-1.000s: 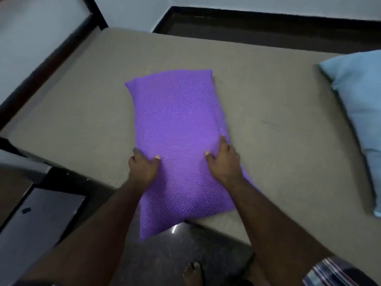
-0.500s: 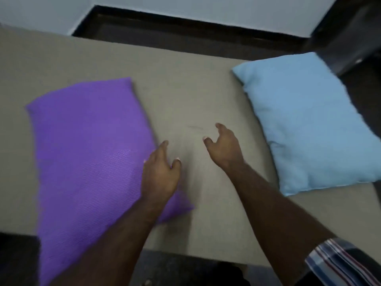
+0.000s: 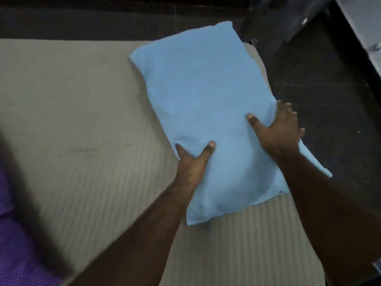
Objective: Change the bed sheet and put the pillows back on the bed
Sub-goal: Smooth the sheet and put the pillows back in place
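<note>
Both hands (image 3: 233, 145) now gripping blue pillow (image 3: 206, 100), seemingly

Both arms outstretched, left hand (image 3: 192, 162) gripping, right hand (image 3: 278, 131) fingers (image 3: 287, 108) curled over edge

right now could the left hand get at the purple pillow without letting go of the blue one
Probably not. The left hand grips the blue pillow, and the purple pillow lies across a wide stretch of bare mattress, though nothing blocks the way.

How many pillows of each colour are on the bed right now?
Blue pillow: 1, gripped by the left hand and right hand
Purple pillow: 1, partly out of view at the left edge
Total: 2
</note>
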Motion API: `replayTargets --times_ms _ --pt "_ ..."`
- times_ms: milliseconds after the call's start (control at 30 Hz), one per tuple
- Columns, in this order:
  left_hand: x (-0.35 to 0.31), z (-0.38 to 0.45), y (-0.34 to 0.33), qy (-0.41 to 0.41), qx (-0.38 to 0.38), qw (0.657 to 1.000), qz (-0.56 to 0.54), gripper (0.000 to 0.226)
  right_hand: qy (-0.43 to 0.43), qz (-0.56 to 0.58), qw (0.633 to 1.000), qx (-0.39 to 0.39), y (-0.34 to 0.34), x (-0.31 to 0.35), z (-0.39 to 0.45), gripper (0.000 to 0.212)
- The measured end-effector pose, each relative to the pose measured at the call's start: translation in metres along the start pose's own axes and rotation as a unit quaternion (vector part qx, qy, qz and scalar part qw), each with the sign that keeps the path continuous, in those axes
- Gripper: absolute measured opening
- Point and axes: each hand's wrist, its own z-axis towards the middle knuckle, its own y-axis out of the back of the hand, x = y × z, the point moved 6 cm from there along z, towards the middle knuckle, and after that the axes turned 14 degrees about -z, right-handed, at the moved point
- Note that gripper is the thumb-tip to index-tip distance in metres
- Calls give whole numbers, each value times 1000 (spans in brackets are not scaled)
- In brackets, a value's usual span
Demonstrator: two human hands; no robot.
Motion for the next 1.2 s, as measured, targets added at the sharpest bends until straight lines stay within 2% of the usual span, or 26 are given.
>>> replayTargets --times_ms 67,100,133,167,233,300,367,433,567,667,733,800,833,900,967,1067,1133,1200 --pt "-2 5 -5 -8 -9 1000 -5 140 -63 77 993 56 -6 -17 13 118" --pt "-4 8 -5 -21 -6 1000 -12 134 -76 128 984 94 -12 -23 17 123" --pt "-8 10 -4 -43 2 999 -24 119 -73 169 976 119 -15 -23 18 121" --pt "-17 8 -2 -75 7 996 -39 95 -60 198 971 122 -16 -19 20 108" --pt "-43 -1 11 -140 -23 988 -62 57 -16 233 970 70 -10 2 17 65" --pt "-80 -18 31 -204 -62 975 -60 42 7 263 964 25 -5 30 3 42" --pt "-114 -34 61 -245 -76 965 -47 37 19 303 953 13 -7 64 -21 31" --pt "-139 -55 106 -264 -92 960 -19 34 40 358 932 34 -12 109 -57 23" --pt "-166 -119 222 -280 -145 949 -2 29 81 407 906 79 -18 214 -149 24" --pt "-176 -166 327 -290 -219 931 -13 29 140 415 890 123 -29 307 -225 26" --pt "-179 -194 399 -278 -283 918 23 31 172 371 889 207 -53 363 -277 37" --pt "-172 -208 466 -236 -323 911 97 43 220 273 885 307 -88 405 -329 58" --pt "-164 -208 494 -200 -340 908 140 52 252 200 886 333 -106 418 -351 67" --pt "-140 -203 532 -99 -363 902 211 82 290 78 891 341 -134 431 -380 71" --pt "-122 -196 544 -47 -367 894 254 90 287 49 897 331 -145 432 -386 72" --pt "-123 -192 536 -84 -370 888 259 94 272 67 902 328 -145 422 -378 81" --pt "-139 -203 521 -130 -418 848 298 100 260 112 906 315 -132 411 -371 78" --pt "-162 -217 486 -221 -421 786 394 97 252 167 910 282 -115 392 -364 65"
